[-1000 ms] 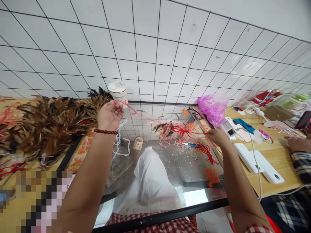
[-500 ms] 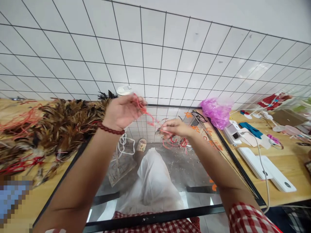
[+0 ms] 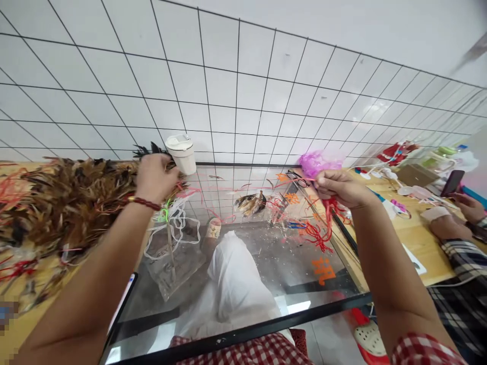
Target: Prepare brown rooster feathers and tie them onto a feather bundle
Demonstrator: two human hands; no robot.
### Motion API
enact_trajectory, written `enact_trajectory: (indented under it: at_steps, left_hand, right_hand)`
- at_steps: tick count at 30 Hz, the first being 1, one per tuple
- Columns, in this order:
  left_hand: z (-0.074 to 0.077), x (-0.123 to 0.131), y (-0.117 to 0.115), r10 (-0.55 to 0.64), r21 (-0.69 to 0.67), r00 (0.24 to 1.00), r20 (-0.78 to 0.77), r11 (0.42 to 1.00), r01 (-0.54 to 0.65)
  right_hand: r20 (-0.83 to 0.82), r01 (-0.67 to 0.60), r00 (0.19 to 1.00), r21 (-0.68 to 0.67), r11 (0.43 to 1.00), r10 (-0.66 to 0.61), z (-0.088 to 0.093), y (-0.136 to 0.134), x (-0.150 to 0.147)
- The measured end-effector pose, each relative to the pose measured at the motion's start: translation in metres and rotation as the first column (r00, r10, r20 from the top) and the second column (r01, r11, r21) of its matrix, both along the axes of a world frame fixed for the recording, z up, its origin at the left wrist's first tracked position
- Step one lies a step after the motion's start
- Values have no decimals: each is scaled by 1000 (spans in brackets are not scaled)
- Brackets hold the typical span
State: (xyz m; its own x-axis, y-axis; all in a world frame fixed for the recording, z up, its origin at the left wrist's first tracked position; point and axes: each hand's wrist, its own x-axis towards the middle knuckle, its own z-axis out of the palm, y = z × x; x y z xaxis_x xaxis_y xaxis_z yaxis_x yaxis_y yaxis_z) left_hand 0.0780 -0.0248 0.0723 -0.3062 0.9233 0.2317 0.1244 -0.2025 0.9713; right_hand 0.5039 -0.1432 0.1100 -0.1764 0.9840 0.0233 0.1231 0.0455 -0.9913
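My left hand point(image 3: 154, 176) reaches into the edge of a big pile of brown and black feathers point(image 3: 72, 197) at the left of the glass table top point(image 3: 243, 274); its fingers are curled, and what they hold is hidden. My right hand point(image 3: 337, 188) is closed on a red string point(image 3: 329, 210) that hangs down from the fist toward a tangle of red strings point(image 3: 317, 235) on the glass. A small bundle of feathers point(image 3: 251, 202) lies on the glass between my hands.
A white lidded cup point(image 3: 182, 152) stands by my left hand. Glasses point(image 3: 299, 177), a purple plastic bag point(image 3: 317, 163) and blue scissors point(image 3: 294, 225) lie near my right hand. Another person's hands point(image 3: 466, 205) rest on the wooden table point(image 3: 418, 243) at right. A tiled wall point(image 3: 228, 86) stands behind.
My hands, close together over the glass half a second ago, have moved apart: the left to the feather pile, the right out to the right with the red string.
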Motion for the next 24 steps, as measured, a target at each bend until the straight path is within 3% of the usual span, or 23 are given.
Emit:
enact_trajectory:
  at_steps: [2, 3, 4, 6, 7, 8, 10, 12, 16, 19, 21, 24]
  left_hand:
    - [9, 56, -28, -112, 184, 976, -187, 972, 147]
    - [16, 84, -43, -296, 160, 932, -208, 930, 331]
    - [22, 108, -56, -510, 90, 837, -200, 841, 534]
    - [33, 140, -72, -781, -72, 622, -54, 625, 778]
    - [38, 146, -75, -816, -112, 575, 47, 568, 815]
    - [42, 144, -74, -807, -116, 573, 145, 561, 820]
    - [50, 125, -65, -719, -53, 634, 286, 648, 760]
    - [58, 96, -53, -653, 36, 685, 323, 732, 680]
    - [62, 49, -42, -538, 21, 813, 223, 836, 548]
    - [55, 29, -36, -353, 41, 909, 220, 935, 352]
    - [50, 16, -28, -267, 91, 918, 294, 964, 251]
    - [51, -10, -10, -165, 132, 893, 419, 984, 120]
  right_hand:
    - [30, -89, 996, 11, 996, 88, 6, 8, -35]
    - [38, -125, 991, 19, 992, 125, 9, 13, -50]
    - [45, -154, 987, 26, 988, 153, 12, 17, -62]
    - [60, -189, 981, 43, 981, 187, 16, 21, -75]
    - [75, -194, 979, 55, 979, 190, 15, 22, -75]
    - [101, -197, 977, 64, 978, 190, 12, 21, -71]
    - [173, -208, 964, 32, 978, 200, -1, 17, -57]
    - [203, -209, 955, -54, 976, 215, -22, 11, -38]
    - [-6, -93, 996, -122, 988, 93, -71, -1, -5]
    - [-115, 46, 991, -130, 990, -61, -99, -7, 18]
    - [-57, 132, 988, -162, 978, -143, -113, -10, 33]
    - [160, 322, 941, -155, 934, -298, -129, -12, 53]
